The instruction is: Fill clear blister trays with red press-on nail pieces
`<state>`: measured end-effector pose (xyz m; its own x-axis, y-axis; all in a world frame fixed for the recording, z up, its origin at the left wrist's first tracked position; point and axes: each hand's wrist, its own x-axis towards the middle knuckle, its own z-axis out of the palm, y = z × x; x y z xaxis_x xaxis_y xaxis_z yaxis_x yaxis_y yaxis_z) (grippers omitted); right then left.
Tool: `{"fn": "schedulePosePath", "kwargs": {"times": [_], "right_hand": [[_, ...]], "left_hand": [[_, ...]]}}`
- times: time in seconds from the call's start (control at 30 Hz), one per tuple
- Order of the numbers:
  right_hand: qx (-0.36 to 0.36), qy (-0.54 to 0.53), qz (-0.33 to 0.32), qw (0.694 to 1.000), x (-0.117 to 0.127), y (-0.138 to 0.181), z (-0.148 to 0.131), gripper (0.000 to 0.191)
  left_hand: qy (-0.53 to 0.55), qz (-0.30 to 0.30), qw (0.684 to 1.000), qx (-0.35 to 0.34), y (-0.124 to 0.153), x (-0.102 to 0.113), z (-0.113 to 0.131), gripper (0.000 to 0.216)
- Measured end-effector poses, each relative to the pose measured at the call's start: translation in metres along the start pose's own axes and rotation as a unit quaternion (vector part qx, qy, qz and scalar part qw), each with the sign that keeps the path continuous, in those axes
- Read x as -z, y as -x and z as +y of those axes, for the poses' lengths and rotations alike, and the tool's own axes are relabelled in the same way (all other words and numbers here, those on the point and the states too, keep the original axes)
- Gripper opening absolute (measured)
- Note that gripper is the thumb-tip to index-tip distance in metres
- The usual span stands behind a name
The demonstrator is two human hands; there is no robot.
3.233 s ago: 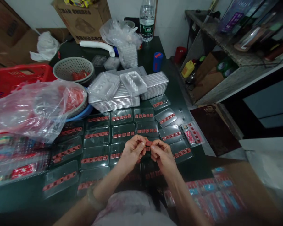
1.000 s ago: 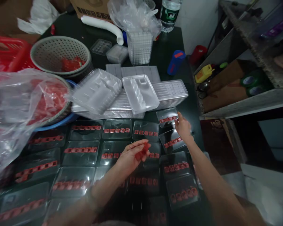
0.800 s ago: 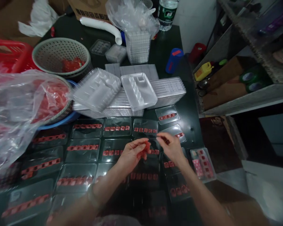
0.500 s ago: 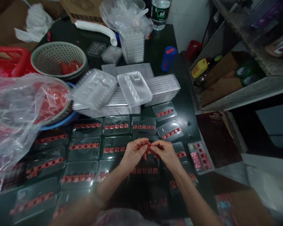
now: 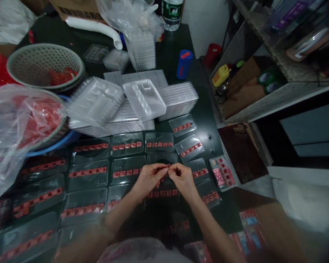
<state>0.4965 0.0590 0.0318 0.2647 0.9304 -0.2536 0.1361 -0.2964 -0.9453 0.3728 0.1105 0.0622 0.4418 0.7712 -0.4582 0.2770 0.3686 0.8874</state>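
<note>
My left hand and my right hand meet fingertip to fingertip over the dark table, both pinched on small red pieces. Below them lie several clear plastic blister trays, each with a row of small red pieces. One tray just beyond my fingers looks without red pieces. A tilted tray with a red row lies to the right of my hands.
A stack of empty clear trays stands beyond the filled ones. A plastic bag of red pieces and a perforated basket sit at the left. A blue cylinder and water bottle stand at the back; shelves are right.
My right hand reached out to a tray at the far right, then drew back to meet my left hand. The view has tilted and shifted slightly.
</note>
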Motion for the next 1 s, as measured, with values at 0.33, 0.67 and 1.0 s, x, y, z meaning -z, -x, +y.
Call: {"fn": "schedulePosePath", "kwargs": {"times": [0.33, 0.67, 1.0], "right_hand": [[0.036, 0.134, 0.011, 0.99, -0.011, 0.01, -0.006, 0.01], [0.05, 0.071, 0.026, 0.996, 0.008, 0.008, -0.013, 0.013], [0.128, 0.008, -0.061, 0.99, 0.032, -0.001, -0.026, 0.019]], "left_hand": [[-0.023, -0.018, 0.999, 0.037, 0.002, 0.0, -0.009, 0.025], [0.03, -0.05, 0.998, 0.009, -0.003, -0.007, -0.012, 0.018], [0.327, -0.173, 0.909, 0.191, -0.017, -0.004, 0.003, 0.014]]}}
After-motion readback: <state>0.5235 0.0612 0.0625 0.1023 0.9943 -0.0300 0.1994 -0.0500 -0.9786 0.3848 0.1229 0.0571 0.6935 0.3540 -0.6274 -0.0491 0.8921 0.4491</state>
